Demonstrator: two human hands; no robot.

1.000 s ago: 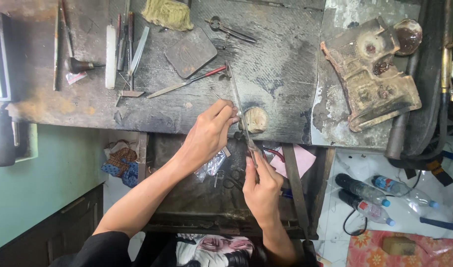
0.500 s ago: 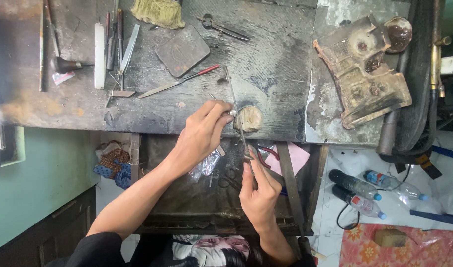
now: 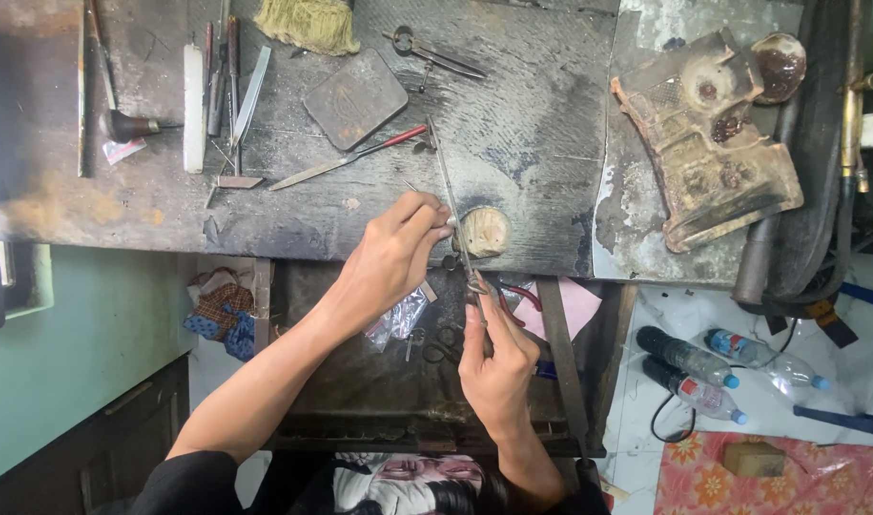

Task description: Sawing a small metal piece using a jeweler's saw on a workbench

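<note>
My right hand (image 3: 493, 358) grips the handle of a thin metal saw frame (image 3: 452, 205) whose long blade runs up over the dark workbench (image 3: 532, 143). My left hand (image 3: 389, 257) pinches a small metal piece against a round wooden bench peg (image 3: 484, 232) at the bench's front edge, right beside the blade. The piece is too small to make out. Both hands meet above an open drawer (image 3: 379, 381) under the bench.
On the bench lie a red-handled file (image 3: 346, 160), a dark square metal block (image 3: 355, 98), scissors-like pliers (image 3: 431, 52), a brush (image 3: 308, 24), several files at the left (image 3: 222, 86) and a worn moulded block (image 3: 708, 138) at the right. Plastic bottles (image 3: 703, 377) lie on the floor.
The view has shifted slightly. My hands stay at the bench peg; the right hand with the saw frame has moved only a little along the blade's line.
</note>
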